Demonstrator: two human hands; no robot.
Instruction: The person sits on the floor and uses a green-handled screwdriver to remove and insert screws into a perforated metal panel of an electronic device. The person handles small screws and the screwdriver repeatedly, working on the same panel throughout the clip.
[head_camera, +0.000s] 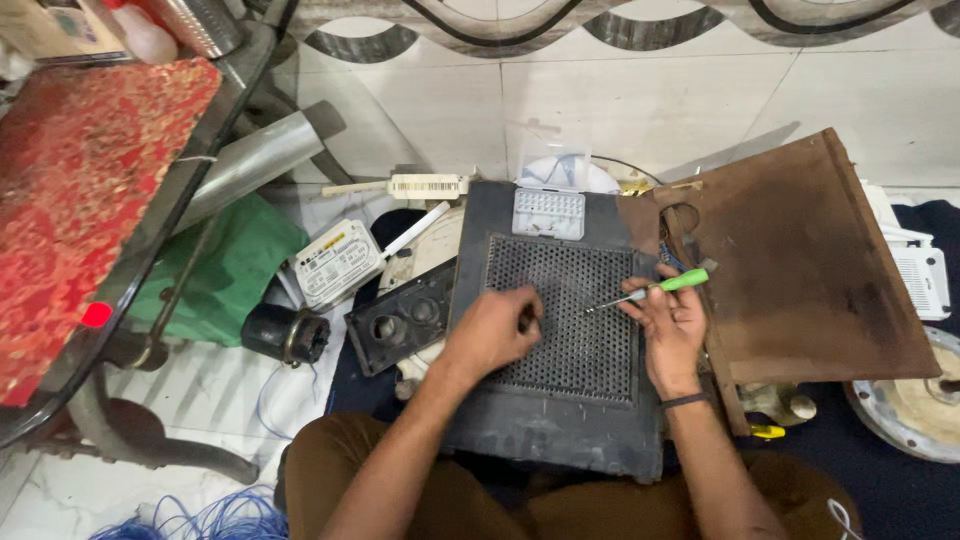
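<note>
White glossy tiled floor (640, 100) carries everything; a dark cloth (900, 490) covers its near right part. Flat brown board (810, 270), worn and matte, lies right of centre on the floor, tilted. Black rectangular panel (560, 330) with a fine perforated metal grille rests across the person's lap, at the floor's near middle; a small translucent ribbed plastic case (548, 213) sits on its far edge. Crumpled green bag (235, 265) lies to the left, beside a grey metal tube (255, 155).

Left hand (492, 330): fingers curled, pressed on the grille's left part; whether it grips anything cannot be told. Right hand (672, 320): closed around a thin screwdriver (650, 290), green plastic handle, metal shaft pointing left over the grille.
</note>
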